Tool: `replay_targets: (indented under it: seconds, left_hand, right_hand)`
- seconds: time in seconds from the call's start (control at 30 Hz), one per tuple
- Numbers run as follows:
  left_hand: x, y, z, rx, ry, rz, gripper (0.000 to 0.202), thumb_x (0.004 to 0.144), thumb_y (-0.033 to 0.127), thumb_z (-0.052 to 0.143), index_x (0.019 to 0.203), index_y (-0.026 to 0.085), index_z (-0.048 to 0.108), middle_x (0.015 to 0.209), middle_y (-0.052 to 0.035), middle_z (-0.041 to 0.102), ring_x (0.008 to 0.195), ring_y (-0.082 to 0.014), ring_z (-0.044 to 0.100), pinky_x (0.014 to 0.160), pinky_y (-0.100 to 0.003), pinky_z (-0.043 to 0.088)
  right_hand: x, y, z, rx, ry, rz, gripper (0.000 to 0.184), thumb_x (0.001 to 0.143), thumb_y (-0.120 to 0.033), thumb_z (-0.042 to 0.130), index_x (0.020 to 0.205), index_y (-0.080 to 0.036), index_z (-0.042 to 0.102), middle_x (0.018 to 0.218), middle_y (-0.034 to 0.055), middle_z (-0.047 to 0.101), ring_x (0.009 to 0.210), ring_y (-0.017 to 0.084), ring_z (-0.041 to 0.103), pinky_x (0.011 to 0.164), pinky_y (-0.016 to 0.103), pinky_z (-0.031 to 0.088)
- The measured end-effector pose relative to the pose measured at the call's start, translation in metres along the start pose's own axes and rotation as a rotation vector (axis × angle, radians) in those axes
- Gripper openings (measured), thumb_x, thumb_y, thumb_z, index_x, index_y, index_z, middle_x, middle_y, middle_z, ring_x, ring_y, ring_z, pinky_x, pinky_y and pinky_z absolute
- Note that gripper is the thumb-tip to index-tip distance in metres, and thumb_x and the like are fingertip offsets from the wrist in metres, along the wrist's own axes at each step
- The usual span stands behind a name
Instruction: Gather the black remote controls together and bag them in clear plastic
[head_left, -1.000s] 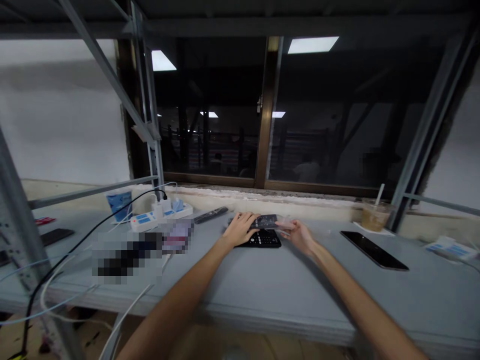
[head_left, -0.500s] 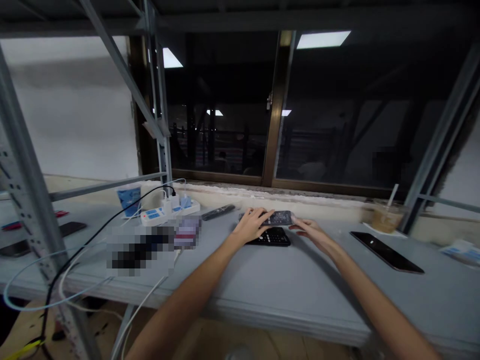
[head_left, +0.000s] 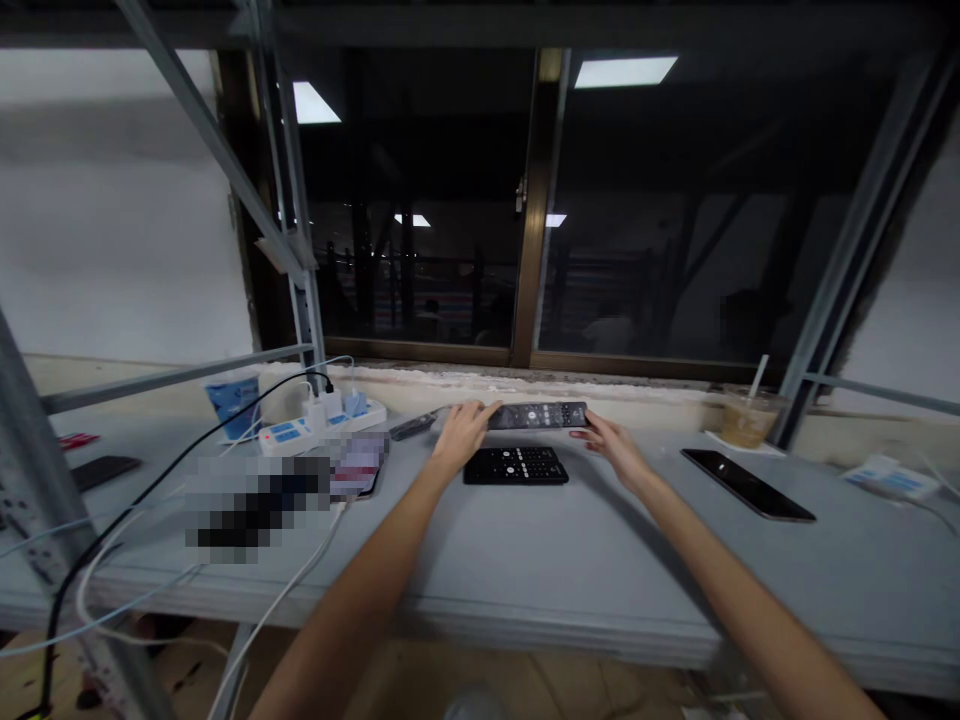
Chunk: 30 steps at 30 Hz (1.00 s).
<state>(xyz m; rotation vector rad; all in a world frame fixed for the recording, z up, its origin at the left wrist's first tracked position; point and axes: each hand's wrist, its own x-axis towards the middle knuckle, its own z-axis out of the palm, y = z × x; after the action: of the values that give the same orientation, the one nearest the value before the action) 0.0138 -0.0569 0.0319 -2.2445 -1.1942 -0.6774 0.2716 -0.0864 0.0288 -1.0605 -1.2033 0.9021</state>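
Note:
Both my hands hold a dark phone (head_left: 538, 415) level above the grey table (head_left: 525, 570), screen up. My left hand (head_left: 463, 436) grips its left end with curled fingers. My right hand (head_left: 613, 443) pinches its right end. Just below and nearer to me a black calculator (head_left: 515, 465) lies flat on the table, uncovered. A dark remote (head_left: 412, 427) lies left of my left hand.
A white power strip (head_left: 319, 427) with plugs and several cables sits at the left, beside a blue packet (head_left: 234, 400). A black phone (head_left: 746, 484) and an iced drink cup (head_left: 748, 420) stand at the right. Another phone (head_left: 105, 470) lies far left. Metal shelf posts frame both sides.
The phone has risen and moved away from me, off the calculator, which now shows fully. My hands have shifted to the phone's two ends.

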Motion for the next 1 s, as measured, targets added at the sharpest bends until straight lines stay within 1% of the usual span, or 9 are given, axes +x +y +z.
replay_targets:
  seconds: [0.17, 0.27, 0.33, 0.43, 0.57, 0.63, 0.77, 0.9, 1.0]
  left_hand:
    - [-0.007, -0.013, 0.008, -0.09, -0.138, -0.285, 0.038, 0.089, 0.022, 0.033, 0.124, 0.028, 0.045, 0.109, -0.0045, 0.056, 0.105, -0.0179, 0.048, 0.091, -0.033, 0.033]
    - [-0.01, -0.018, 0.01, -0.09, -0.169, -0.402, 0.04, 0.092, 0.026, 0.022, 0.12, 0.023, 0.05, 0.113, -0.0077, 0.056, 0.109, -0.0207, 0.048, 0.093, -0.037, 0.032]
    - [-0.011, -0.019, 0.012, -0.093, -0.217, -0.466, 0.046, 0.092, 0.029, 0.016, 0.113, 0.018, 0.055, 0.11, -0.0109, 0.059, 0.106, -0.0228, 0.051, 0.092, -0.04, 0.034]
    - [-0.011, -0.016, 0.015, -0.105, -0.326, -0.516, 0.048, 0.092, 0.035, 0.019, 0.1, 0.014, 0.062, 0.101, -0.0137, 0.064, 0.097, -0.0242, 0.057, 0.088, -0.039, 0.038]
    - [-0.011, -0.014, 0.017, -0.117, -0.429, -0.523, 0.042, 0.09, 0.036, 0.028, 0.096, 0.014, 0.063, 0.1, -0.0138, 0.065, 0.095, -0.0248, 0.059, 0.083, -0.036, 0.041]
    - [-0.012, -0.015, 0.016, -0.126, -0.443, -0.518, 0.041, 0.09, 0.035, 0.027, 0.099, 0.016, 0.062, 0.103, -0.0129, 0.064, 0.097, -0.0246, 0.058, 0.082, -0.035, 0.042]
    - [-0.012, -0.018, 0.016, -0.148, -0.452, -0.522, 0.038, 0.089, 0.035, 0.029, 0.1, 0.018, 0.062, 0.103, -0.0115, 0.064, 0.097, -0.0235, 0.059, 0.08, -0.033, 0.042]
    - [-0.012, -0.019, 0.02, -0.157, -0.455, -0.53, 0.038, 0.088, 0.033, 0.031, 0.094, 0.018, 0.065, 0.1, -0.0118, 0.066, 0.096, -0.0228, 0.059, 0.079, -0.032, 0.042]
    - [-0.012, -0.019, 0.023, -0.157, -0.456, -0.531, 0.038, 0.088, 0.033, 0.032, 0.09, 0.017, 0.066, 0.097, -0.0119, 0.066, 0.094, -0.0224, 0.06, 0.079, -0.031, 0.043]
  right_hand:
    - [0.009, 0.008, -0.008, 0.094, 0.176, -0.013, 0.024, 0.072, -0.044, 0.05, 0.076, -0.021, 0.055, 0.07, 0.0041, 0.068, 0.067, 0.02, 0.065, 0.056, 0.028, 0.047]
    - [0.014, 0.011, -0.015, 0.098, 0.275, -0.01, 0.024, 0.072, -0.045, 0.046, 0.072, -0.022, 0.052, 0.06, 0.003, 0.065, 0.058, 0.018, 0.063, 0.053, 0.027, 0.045]
    - [0.016, 0.013, -0.017, 0.093, 0.265, -0.003, 0.026, 0.072, -0.048, 0.043, 0.069, -0.023, 0.051, 0.056, 0.0032, 0.064, 0.054, 0.018, 0.061, 0.052, 0.028, 0.045]
    - [0.014, 0.014, -0.012, 0.082, 0.187, 0.002, 0.029, 0.072, -0.05, 0.042, 0.067, -0.023, 0.051, 0.055, 0.0036, 0.064, 0.052, 0.018, 0.06, 0.052, 0.028, 0.045]
    - [0.004, 0.014, 0.005, 0.056, -0.034, 0.015, 0.023, 0.071, -0.044, 0.047, 0.068, -0.022, 0.053, 0.055, 0.0025, 0.063, 0.051, 0.017, 0.058, 0.053, 0.028, 0.046]
    - [-0.001, 0.014, 0.012, 0.037, -0.144, 0.033, 0.021, 0.071, -0.041, 0.051, 0.075, -0.021, 0.055, 0.054, 0.0016, 0.062, 0.049, 0.016, 0.057, 0.052, 0.029, 0.046]
    - [-0.01, 0.01, 0.019, 0.023, -0.357, 0.123, 0.028, 0.075, -0.037, 0.05, 0.096, -0.02, 0.057, 0.058, 0.0029, 0.065, 0.052, 0.017, 0.061, 0.055, 0.029, 0.047]
    - [-0.016, -0.001, 0.017, 0.009, -0.475, 0.186, 0.024, 0.075, -0.037, 0.053, 0.091, -0.019, 0.059, 0.068, 0.0068, 0.069, 0.06, 0.018, 0.064, 0.06, 0.031, 0.05]
    - [-0.019, -0.009, 0.013, -0.067, -0.519, 0.211, 0.022, 0.07, -0.038, 0.062, 0.082, -0.02, 0.06, 0.071, 0.0075, 0.069, 0.058, 0.017, 0.063, 0.057, 0.03, 0.05]
